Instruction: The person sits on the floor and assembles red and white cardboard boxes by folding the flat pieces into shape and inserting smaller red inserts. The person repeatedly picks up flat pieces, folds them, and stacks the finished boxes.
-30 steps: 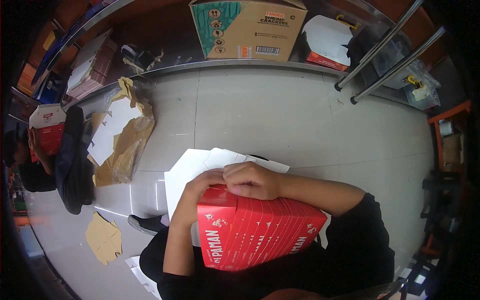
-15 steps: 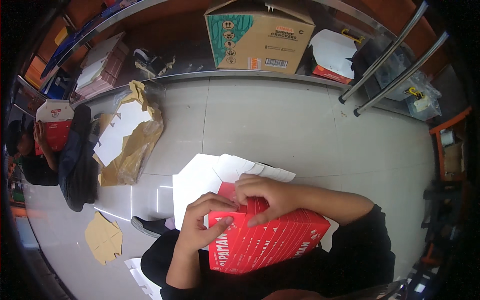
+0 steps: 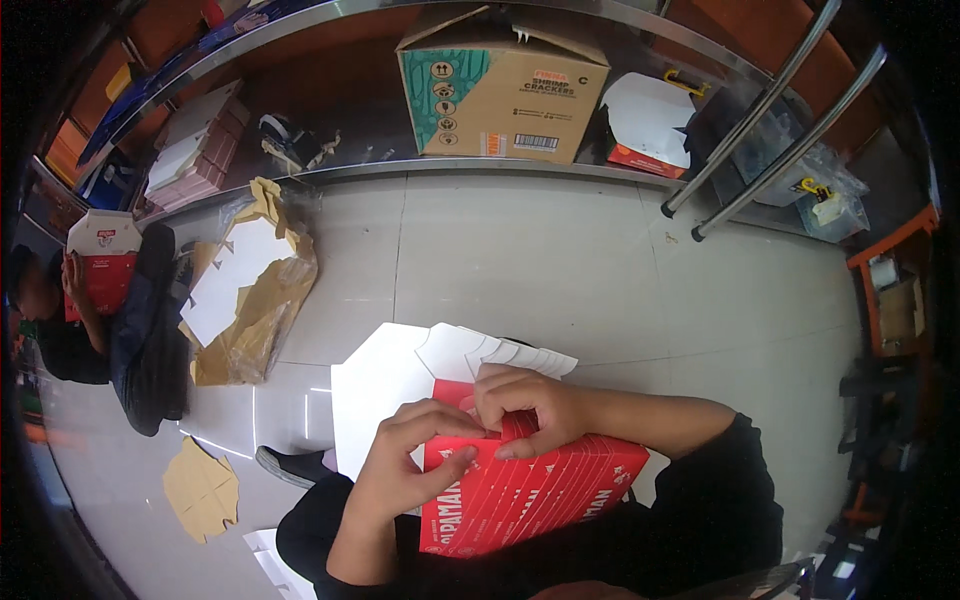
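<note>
A stack of nested red cardboard food boxes (image 3: 535,505) with white lettering rests on my lap, tilted to the right. Their white inner flaps (image 3: 385,385) fan out on the far side. My left hand (image 3: 400,460) grips the upper left corner of the frontmost box, thumb on its outer face and fingers over the top edge. With bent fingers, my right hand (image 3: 530,405) pinches a folded red tab (image 3: 518,425) of that box, close to the left fingertips. Some of the tab is hidden behind the fingers.
Beyond the tiled floor, a low metal shelf (image 3: 360,165) holds a large brown carton (image 3: 505,100) and a white-topped box (image 3: 648,125). Brown wrapping (image 3: 270,320) with white card sheets lies at left, beside a seated person (image 3: 75,345) holding a red box. Brown cardboard (image 3: 200,490) lies nearer.
The whole view has shifted slightly, with the shelf and floor items lower and further left. My right fingers have curled the red tab, and both hands stay on the box.
</note>
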`<state>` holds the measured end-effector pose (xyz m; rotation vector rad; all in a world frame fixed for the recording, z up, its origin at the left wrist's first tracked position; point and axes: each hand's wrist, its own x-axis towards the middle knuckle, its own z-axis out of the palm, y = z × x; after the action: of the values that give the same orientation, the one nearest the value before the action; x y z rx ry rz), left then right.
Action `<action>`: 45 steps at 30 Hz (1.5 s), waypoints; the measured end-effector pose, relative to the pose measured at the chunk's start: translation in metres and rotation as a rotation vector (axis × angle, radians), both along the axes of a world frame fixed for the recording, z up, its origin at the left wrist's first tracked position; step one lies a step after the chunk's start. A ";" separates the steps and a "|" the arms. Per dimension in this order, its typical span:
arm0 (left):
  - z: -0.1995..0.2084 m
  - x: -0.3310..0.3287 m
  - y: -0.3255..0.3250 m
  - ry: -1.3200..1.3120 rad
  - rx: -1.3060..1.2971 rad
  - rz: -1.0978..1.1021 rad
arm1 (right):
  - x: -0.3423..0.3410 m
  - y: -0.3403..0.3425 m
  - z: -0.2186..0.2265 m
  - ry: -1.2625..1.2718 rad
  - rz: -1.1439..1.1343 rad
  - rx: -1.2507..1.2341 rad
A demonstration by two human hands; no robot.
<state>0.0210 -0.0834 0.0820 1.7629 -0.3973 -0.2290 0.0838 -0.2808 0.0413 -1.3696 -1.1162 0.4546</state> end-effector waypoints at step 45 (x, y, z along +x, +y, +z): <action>0.016 -0.023 -0.011 0.022 0.016 0.212 | -0.014 -0.004 0.024 -0.101 -0.050 -0.037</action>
<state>-0.0016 -0.0947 0.0982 1.8015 -0.1914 -0.1005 0.0703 -0.2852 0.0656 -1.4637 -1.1576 0.3747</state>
